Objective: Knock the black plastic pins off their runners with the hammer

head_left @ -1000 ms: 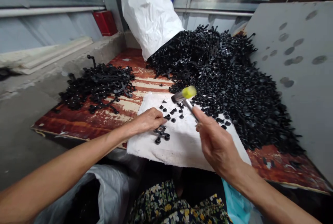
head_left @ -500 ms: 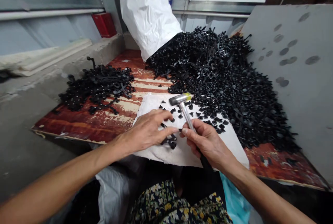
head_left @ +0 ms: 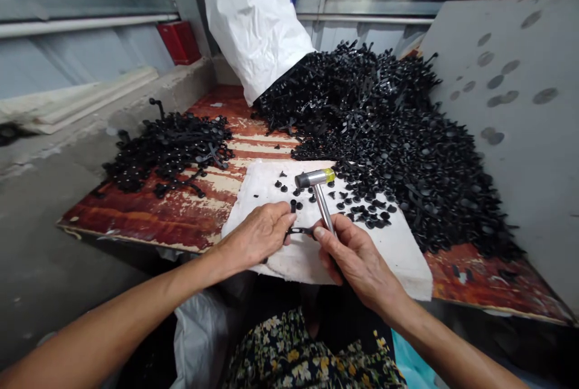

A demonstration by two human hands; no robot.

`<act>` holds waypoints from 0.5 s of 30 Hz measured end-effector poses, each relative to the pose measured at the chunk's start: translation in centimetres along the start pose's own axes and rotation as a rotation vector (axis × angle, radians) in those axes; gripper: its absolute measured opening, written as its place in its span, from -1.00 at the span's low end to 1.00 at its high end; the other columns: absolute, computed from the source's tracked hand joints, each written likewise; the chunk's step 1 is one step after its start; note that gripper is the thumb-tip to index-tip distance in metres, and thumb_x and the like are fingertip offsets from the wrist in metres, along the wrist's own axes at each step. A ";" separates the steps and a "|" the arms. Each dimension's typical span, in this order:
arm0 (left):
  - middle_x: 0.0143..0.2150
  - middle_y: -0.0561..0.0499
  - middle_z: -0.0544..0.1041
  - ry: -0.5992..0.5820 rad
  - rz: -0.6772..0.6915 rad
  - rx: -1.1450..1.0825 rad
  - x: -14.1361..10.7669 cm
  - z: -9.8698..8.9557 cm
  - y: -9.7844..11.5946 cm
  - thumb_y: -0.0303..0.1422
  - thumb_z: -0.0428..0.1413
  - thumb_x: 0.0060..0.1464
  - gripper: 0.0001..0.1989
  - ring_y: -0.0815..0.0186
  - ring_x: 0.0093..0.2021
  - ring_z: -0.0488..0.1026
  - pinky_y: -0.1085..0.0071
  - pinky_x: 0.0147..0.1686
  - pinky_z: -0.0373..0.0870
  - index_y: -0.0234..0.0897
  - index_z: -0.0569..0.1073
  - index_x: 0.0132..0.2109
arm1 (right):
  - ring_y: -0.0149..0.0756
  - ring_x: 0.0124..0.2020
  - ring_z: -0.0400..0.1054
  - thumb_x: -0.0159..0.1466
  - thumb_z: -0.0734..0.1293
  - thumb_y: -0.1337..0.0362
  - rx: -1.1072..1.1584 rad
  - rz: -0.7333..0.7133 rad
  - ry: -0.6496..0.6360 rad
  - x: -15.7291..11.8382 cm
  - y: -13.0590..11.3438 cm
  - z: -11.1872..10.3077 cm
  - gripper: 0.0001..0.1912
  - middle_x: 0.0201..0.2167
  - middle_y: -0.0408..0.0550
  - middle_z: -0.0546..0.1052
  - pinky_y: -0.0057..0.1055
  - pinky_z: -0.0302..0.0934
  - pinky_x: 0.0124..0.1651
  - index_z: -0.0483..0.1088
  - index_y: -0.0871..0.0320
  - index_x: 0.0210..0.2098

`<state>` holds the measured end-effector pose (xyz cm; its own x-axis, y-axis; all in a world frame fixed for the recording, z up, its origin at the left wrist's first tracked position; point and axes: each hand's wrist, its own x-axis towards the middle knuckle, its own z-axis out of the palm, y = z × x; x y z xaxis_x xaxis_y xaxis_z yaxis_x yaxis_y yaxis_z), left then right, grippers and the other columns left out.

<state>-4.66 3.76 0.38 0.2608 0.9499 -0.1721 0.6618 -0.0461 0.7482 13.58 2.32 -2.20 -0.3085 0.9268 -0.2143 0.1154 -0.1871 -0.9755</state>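
My right hand (head_left: 359,250) is closed round a small two-faced mallet (head_left: 322,205). The mallet's head points away from me, one face dark and the other yellow, and the shaft is metal. Thumb and fingers of the same hand also pinch one end of a thin black plastic strip (head_left: 300,230). At the strip's other end, the fingers of my left hand (head_left: 257,233) are closed on it, partly hiding it. Both hands are over a white cloth pad (head_left: 298,259). Small round black plastic caps (head_left: 371,211) lie scattered on the pad beyond my hands.
A large heap of black plastic parts (head_left: 384,117) covers the back and right, spilling from a white sack (head_left: 257,27). A smaller pile (head_left: 169,148) lies on the left of the worn red-brown tabletop (head_left: 149,214). A grey board (head_left: 511,111) leans at the right.
My left hand has shifted slightly left and its fingers have closed on the strip, which now spans between both hands. My right hand still holds the mallet, nearly in place.
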 end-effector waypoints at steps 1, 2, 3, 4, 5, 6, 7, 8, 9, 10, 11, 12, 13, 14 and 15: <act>-0.59 0.14 0.26 -0.027 -0.025 -0.023 0.4 -0.2 -0.3 -0.27 -0.15 0.19 -0.72 0.44 -0.61 0.14 0.50 -0.59 0.05 -0.23 0.21 -0.47 | -0.51 -0.72 0.03 0.21 0.27 -0.05 -0.059 -0.006 0.010 -0.1 0.0 -0.6 -0.67 -0.68 -0.31 0.24 -0.56 -0.09 -0.71 0.24 0.10 -0.39; -0.61 0.15 0.25 -0.052 -0.046 -0.036 0.8 -0.5 -0.6 -0.28 -0.14 0.19 -0.71 0.45 -0.63 0.12 0.51 -0.61 0.04 -0.24 0.21 -0.49 | -0.50 -0.72 0.03 0.22 0.26 -0.05 -0.113 -0.010 0.023 -0.2 0.0 -1.1 -0.66 -0.68 -0.31 0.23 -0.55 -0.09 -0.70 0.24 0.10 -0.40; -0.63 0.15 0.25 -0.077 -0.063 -0.041 1.2 -0.8 -0.8 -0.30 -0.14 0.18 -0.71 0.47 -0.65 0.11 0.52 -0.63 0.03 -0.24 0.21 -0.50 | -0.50 -0.71 0.03 0.22 0.26 -0.06 -0.151 -0.007 0.034 -0.3 0.0 -1.7 -0.65 -0.69 -0.31 0.22 -0.55 -0.10 -0.70 0.23 0.10 -0.41; -0.64 0.16 0.24 -0.105 -0.073 -0.044 1.5 -1.0 -0.9 -0.31 -0.13 0.18 -0.71 0.48 -0.66 0.11 0.53 -0.64 0.02 -0.24 0.20 -0.51 | -0.50 -0.72 0.03 0.21 0.25 -0.08 -0.172 0.007 0.039 -0.4 0.0 -2.2 -0.64 -0.69 -0.31 0.20 -0.54 -0.11 -0.70 0.22 0.09 -0.42; -0.64 0.16 0.24 -0.135 -0.077 -0.045 1.8 -1.2 -0.9 -0.32 -0.12 0.17 -0.71 0.49 -0.67 0.10 0.54 -0.64 0.02 -0.25 0.19 -0.52 | -0.49 -0.72 0.03 0.20 0.25 -0.10 -0.178 0.026 0.036 -0.5 0.1 -2.7 -0.62 -0.70 -0.32 0.18 -0.54 -0.11 -0.69 0.22 0.09 -0.43; -0.64 0.16 0.24 -0.164 -0.075 -0.045 2.1 -1.4 -0.9 -0.32 -0.12 0.18 -0.70 0.49 -0.67 0.10 0.55 -0.65 0.01 -0.25 0.19 -0.52 | -0.49 -0.72 0.02 0.20 0.25 -0.11 -0.173 0.048 0.029 -0.5 0.2 -3.0 -0.61 -0.70 -0.32 0.17 -0.54 -0.11 -0.69 0.22 0.09 -0.42; -0.63 0.16 0.25 -0.183 -0.067 -0.043 2.4 -1.5 -0.9 -0.32 -0.12 0.18 -0.70 0.50 -0.66 0.10 0.55 -0.65 0.01 -0.25 0.19 -0.52 | -0.49 -0.72 0.02 0.19 0.24 -0.13 -0.161 0.069 0.022 -0.5 0.3 -3.2 -0.60 -0.71 -0.33 0.16 -0.54 -0.11 -0.69 0.23 0.09 -0.42; -0.62 0.16 0.24 -0.192 -0.055 -0.038 2.6 -1.5 -0.9 -0.32 -0.12 0.18 -0.69 0.51 -0.66 0.09 0.55 -0.65 0.00 -0.26 0.19 -0.52 | -0.50 -0.72 0.02 0.19 0.25 -0.14 -0.148 0.088 0.018 -0.5 0.4 -3.3 -0.59 -0.71 -0.32 0.16 -0.55 -0.10 -0.68 0.24 0.10 -0.42; -0.62 0.16 0.23 -0.192 -0.040 -0.033 2.7 -1.5 -0.9 -0.31 -0.11 0.19 -0.69 0.51 -0.65 0.08 0.55 -0.64 -0.01 -0.26 0.19 -0.52 | -0.50 -0.72 0.01 0.19 0.25 -0.14 -0.135 0.103 0.016 -0.5 0.5 -3.4 -0.58 -0.70 -0.32 0.17 -0.55 -0.10 -0.68 0.24 0.10 -0.42; -0.62 0.17 0.22 -0.187 -0.022 -0.027 2.9 -1.4 -0.9 -0.31 -0.12 0.19 -0.68 0.51 -0.65 0.07 0.55 -0.64 -0.01 -0.26 0.20 -0.53 | -0.51 -0.72 0.00 0.18 0.26 -0.14 -0.119 0.114 0.018 -0.4 0.6 -3.4 -0.58 -0.70 -0.32 0.17 -0.56 -0.10 -0.68 0.25 0.10 -0.42; -0.62 0.17 0.21 -0.182 -0.004 -0.022 3.0 -1.3 -1.0 -0.30 -0.12 0.20 -0.68 0.51 -0.65 0.07 0.55 -0.64 -0.02 -0.26 0.20 -0.52 | -0.52 -0.72 0.00 0.18 0.27 -0.14 -0.100 0.121 0.022 -0.3 0.6 -3.4 -0.59 -0.70 -0.32 0.18 -0.56 -0.10 -0.69 0.25 0.11 -0.42; -0.62 0.17 0.20 -0.176 0.014 -0.020 3.1 -1.2 -1.1 -0.29 -0.12 0.20 -0.67 0.51 -0.65 0.06 0.54 -0.63 -0.02 -0.26 0.20 -0.52 | -0.53 -0.72 -0.01 0.17 0.28 -0.13 -0.080 0.126 0.024 -0.2 0.7 -3.4 -0.59 -0.70 -0.32 0.18 -0.57 -0.10 -0.70 0.25 0.11 -0.43; -0.62 0.17 0.19 -0.171 0.031 -0.018 3.2 -1.1 -1.3 -0.28 -0.13 0.21 -0.67 0.51 -0.64 0.06 0.54 -0.63 -0.02 -0.26 0.21 -0.52 | -0.53 -0.73 -0.02 0.16 0.29 -0.13 -0.059 0.127 0.026 -0.2 0.8 -3.4 -0.58 -0.69 -0.32 0.18 -0.57 -0.10 -0.71 0.24 0.11 -0.44; -0.62 0.17 0.19 -0.170 0.047 -0.017 3.2 -1.1 -1.5 -0.27 -0.13 0.21 -0.66 0.50 -0.64 0.06 0.53 -0.62 -0.01 -0.26 0.21 -0.52 | -0.53 -0.73 -0.02 0.15 0.30 -0.13 -0.041 0.128 0.025 -0.1 0.8 -3.5 -0.58 -0.69 -0.32 0.18 -0.57 -0.10 -0.72 0.24 0.11 -0.45; -0.61 0.17 0.20 -0.170 0.063 -0.017 3.3 -1.0 -1.7 -0.26 -0.13 0.21 -0.66 0.50 -0.63 0.07 0.53 -0.61 -0.01 -0.26 0.21 -0.52 | -0.53 -0.73 -0.02 0.14 0.31 -0.13 -0.027 0.128 0.027 0.0 0.8 -3.5 -0.58 -0.69 -0.32 0.18 -0.57 -0.10 -0.73 0.24 0.11 -0.46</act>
<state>-5.60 7.27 -0.83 0.4174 0.8793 -0.2293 0.6290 -0.0975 0.7712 16.96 3.30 -2.84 -0.2638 0.9046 -0.3349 0.1776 -0.2957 -0.9386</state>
